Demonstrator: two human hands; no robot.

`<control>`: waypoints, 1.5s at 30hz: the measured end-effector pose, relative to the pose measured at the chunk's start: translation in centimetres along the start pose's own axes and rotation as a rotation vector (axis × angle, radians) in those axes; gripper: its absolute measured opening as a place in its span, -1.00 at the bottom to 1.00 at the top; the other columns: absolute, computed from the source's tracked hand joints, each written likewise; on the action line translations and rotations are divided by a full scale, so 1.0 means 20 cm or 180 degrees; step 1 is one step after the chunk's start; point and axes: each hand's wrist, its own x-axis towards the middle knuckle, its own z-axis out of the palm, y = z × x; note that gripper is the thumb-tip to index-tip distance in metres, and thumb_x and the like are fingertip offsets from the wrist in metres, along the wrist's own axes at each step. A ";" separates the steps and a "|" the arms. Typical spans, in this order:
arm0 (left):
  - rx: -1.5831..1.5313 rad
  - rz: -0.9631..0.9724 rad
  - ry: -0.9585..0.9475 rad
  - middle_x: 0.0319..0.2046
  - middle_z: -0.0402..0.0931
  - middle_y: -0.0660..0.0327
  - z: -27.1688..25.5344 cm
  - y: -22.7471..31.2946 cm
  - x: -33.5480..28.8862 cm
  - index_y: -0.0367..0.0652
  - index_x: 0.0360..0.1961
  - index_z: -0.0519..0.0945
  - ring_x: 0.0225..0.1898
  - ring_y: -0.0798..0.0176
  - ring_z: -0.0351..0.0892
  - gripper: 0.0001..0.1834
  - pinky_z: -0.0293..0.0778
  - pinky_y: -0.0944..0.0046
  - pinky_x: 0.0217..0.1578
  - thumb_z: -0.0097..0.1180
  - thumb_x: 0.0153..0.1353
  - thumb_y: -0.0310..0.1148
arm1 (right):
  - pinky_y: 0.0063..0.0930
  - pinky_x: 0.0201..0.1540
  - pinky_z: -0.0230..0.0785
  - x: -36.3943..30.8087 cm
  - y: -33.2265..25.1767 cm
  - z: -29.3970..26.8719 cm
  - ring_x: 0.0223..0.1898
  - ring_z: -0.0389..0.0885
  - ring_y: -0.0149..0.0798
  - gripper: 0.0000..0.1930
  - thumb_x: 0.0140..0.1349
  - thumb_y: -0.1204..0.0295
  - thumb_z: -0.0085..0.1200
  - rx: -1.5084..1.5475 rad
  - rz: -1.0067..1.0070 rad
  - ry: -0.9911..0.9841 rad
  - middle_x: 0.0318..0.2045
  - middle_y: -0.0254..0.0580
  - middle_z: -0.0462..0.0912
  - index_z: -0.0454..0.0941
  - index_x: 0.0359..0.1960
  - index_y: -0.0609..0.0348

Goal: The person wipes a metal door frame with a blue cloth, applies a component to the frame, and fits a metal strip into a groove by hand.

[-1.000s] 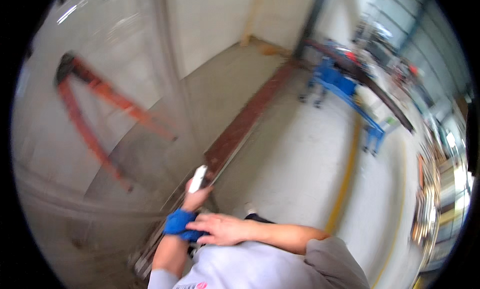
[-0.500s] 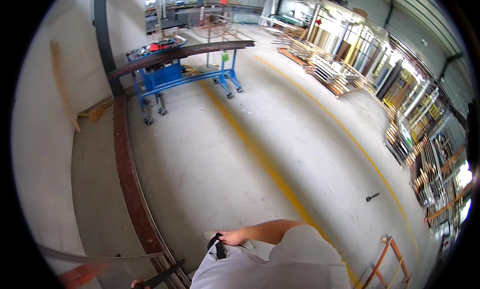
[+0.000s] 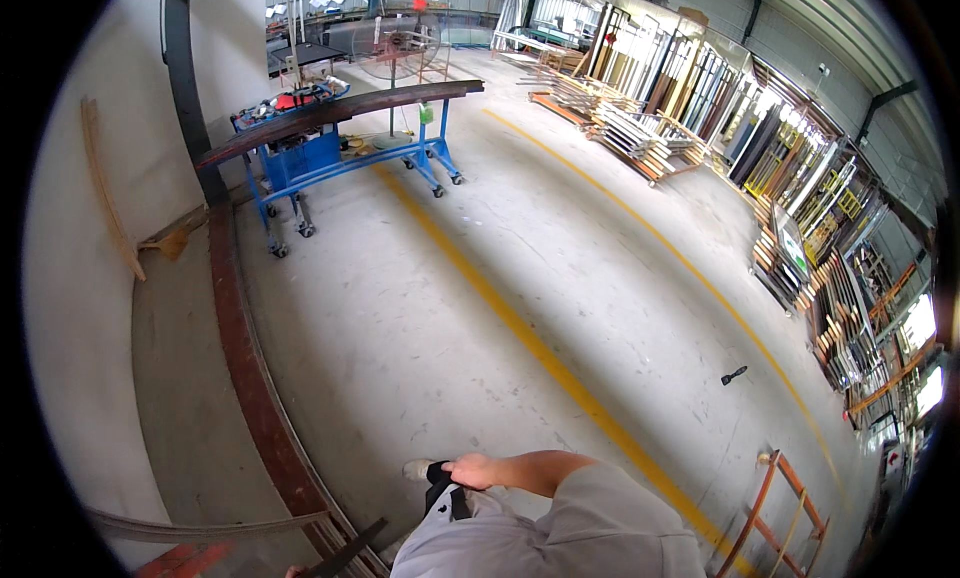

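My right hand (image 3: 472, 470) is closed in front of my light grey shirt (image 3: 560, 533). Its fingers grip a black, strap-like piece (image 3: 440, 488) whose full shape I cannot make out. A white shoe (image 3: 416, 469) shows just past it on the floor. Low at the left, only a sliver of my left hand (image 3: 296, 572) comes into view, at the near end of a long, dark, flat bar (image 3: 348, 550). The bar slants up to the right, above the floor. Most of that hand is cut off by the lower edge.
A blue wheeled trolley (image 3: 310, 173) carrying a long dark profile (image 3: 340, 118) stands ahead left. A reddish-brown beam (image 3: 245, 348) runs along the left. An orange frame (image 3: 765, 498) stands at lower right, and a black tool (image 3: 734, 375) lies on the floor. Stacked frames (image 3: 640, 143) line the right.
The view has shifted slightly, so the trolley and racks sit further left, and the picture is sharper. The dark bar has moved a little right with my left hand. My right hand keeps its grip.
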 end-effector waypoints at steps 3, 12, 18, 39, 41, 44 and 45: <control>-0.0156 -0.0012 -0.0054 -0.03 0.55 0.03 -0.02 0.02 -0.01 -0.35 0.06 0.54 0.05 0.07 0.48 -0.64 0.34 0.06 0.19 0.06 0.21 -0.64 | -0.01 -0.04 0.51 0.03 0.06 0.08 -0.04 0.66 0.10 -0.76 0.29 0.40 -0.07 -0.0090 -0.0301 0.0353 0.00 0.01 0.62 0.59 -0.13 0.22; 0.0279 0.1008 0.0315 -0.02 0.55 0.01 -0.08 0.36 -0.13 -0.40 0.19 0.46 0.00 0.04 0.52 -0.54 0.42 0.09 0.11 0.11 0.26 -0.49 | -0.08 0.02 0.49 -0.17 -0.05 -0.13 0.02 0.58 0.05 -0.83 0.36 0.37 0.04 0.0210 -0.1460 0.1394 0.14 -0.01 0.52 0.53 -0.18 0.23; 0.1039 0.1810 0.0608 0.05 0.53 -0.14 -0.10 0.38 -0.16 -0.37 0.26 0.44 0.05 -0.04 0.55 -0.42 0.46 0.06 0.06 0.23 0.33 -0.24 | -0.24 -0.19 0.51 -0.14 -0.38 -0.45 -0.25 0.63 -0.02 -0.86 0.40 0.41 0.03 0.1695 -0.0470 0.2567 -0.24 -0.02 0.62 0.49 -0.19 0.25; 0.0641 0.0925 -0.1717 -0.29 0.59 0.06 -0.22 0.56 -0.20 -0.36 -0.13 0.67 -0.29 0.06 0.49 -0.61 0.43 0.09 -0.20 -0.17 0.30 -0.35 | -0.46 -0.57 0.44 0.19 -1.24 -0.63 -0.58 0.58 -0.40 -0.80 0.38 0.38 0.00 0.3852 -0.0562 -0.0721 -0.51 -0.20 0.63 0.57 -0.11 0.22; 0.0704 0.0380 -0.1485 -0.45 0.56 0.11 -0.08 0.72 -0.26 -0.38 -0.43 0.64 -0.41 0.24 0.47 -0.63 0.35 0.25 -0.40 -0.12 0.31 -0.32 | -0.31 -0.56 0.42 0.27 -1.25 -0.54 -0.61 0.60 -0.29 -0.81 0.28 0.46 0.07 0.2704 -0.2511 0.1207 -0.59 -0.12 0.59 0.64 -0.19 0.31; 0.0093 -0.0471 -0.1315 -0.52 0.55 0.22 -0.10 0.64 -0.27 -0.34 -0.41 0.64 -0.50 0.37 0.39 -0.66 0.19 0.32 -0.53 -0.04 0.33 -0.30 | -0.29 -0.52 0.42 0.07 -1.39 -0.81 -0.63 0.60 -0.29 -0.86 0.23 0.48 0.07 0.2938 -0.2470 0.0721 -0.65 -0.15 0.54 0.54 -0.39 0.35; 0.0086 -0.0507 -0.1220 -0.52 0.55 0.22 -0.12 0.58 -0.23 -0.34 -0.41 0.64 -0.50 0.37 0.39 -0.66 0.19 0.32 -0.53 -0.04 0.33 -0.30 | -0.31 -0.54 0.42 0.03 -1.44 -0.90 -0.63 0.59 -0.30 -0.84 0.25 0.48 0.05 0.2889 -0.2248 0.0019 -0.65 -0.17 0.54 0.50 -0.43 0.34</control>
